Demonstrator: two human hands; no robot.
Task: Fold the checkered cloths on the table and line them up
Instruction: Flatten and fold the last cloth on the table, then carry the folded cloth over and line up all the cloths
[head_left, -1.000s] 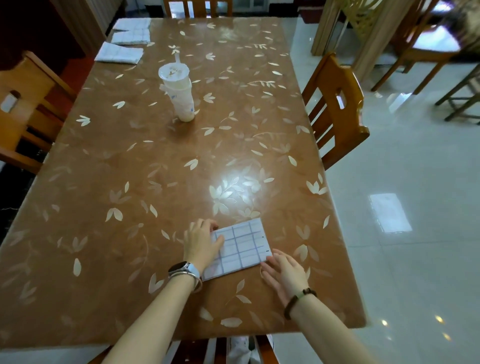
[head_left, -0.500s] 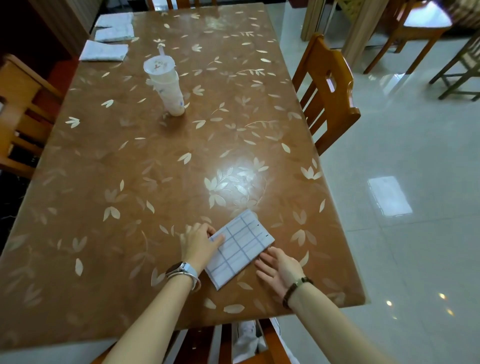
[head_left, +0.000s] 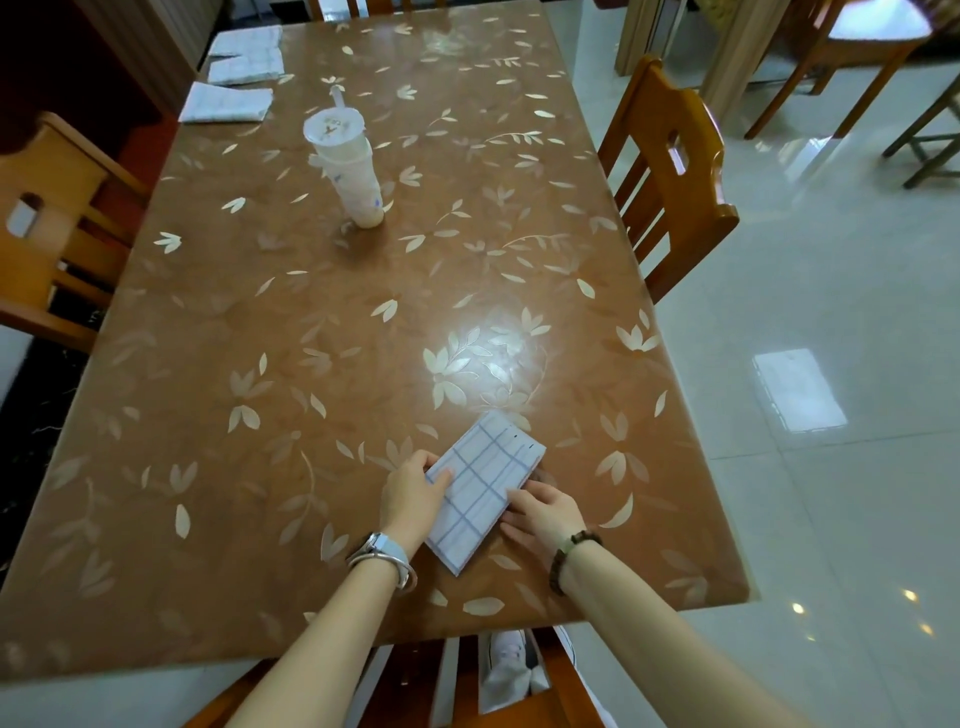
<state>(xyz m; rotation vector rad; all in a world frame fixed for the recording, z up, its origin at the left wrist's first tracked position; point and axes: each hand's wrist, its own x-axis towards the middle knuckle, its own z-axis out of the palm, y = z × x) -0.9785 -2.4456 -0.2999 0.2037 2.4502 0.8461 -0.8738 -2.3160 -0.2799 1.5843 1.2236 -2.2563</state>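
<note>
A folded white cloth with a blue check (head_left: 483, 486) lies near the front edge of the brown leaf-patterned table (head_left: 311, 364), turned diagonally. My left hand (head_left: 413, 496) rests on its left long edge, thumb on top of the fabric. My right hand (head_left: 545, 512) presses against its right long edge, fingers spread flat on the table. Three more folded checkered cloths sit in a row at the far left corner: one (head_left: 226, 103), one (head_left: 245, 70) and one (head_left: 249, 40).
A plastic cup with a lid and straw (head_left: 349, 174) stands mid-table toward the back. Wooden chairs stand at the right (head_left: 670, 171), at the left (head_left: 57, 228) and under the front edge. Glossy tiled floor lies to the right.
The folded cloth has been rotated from lying nearly crosswise to a steep diagonal. Both hands followed it and closed in on its two long edges.
</note>
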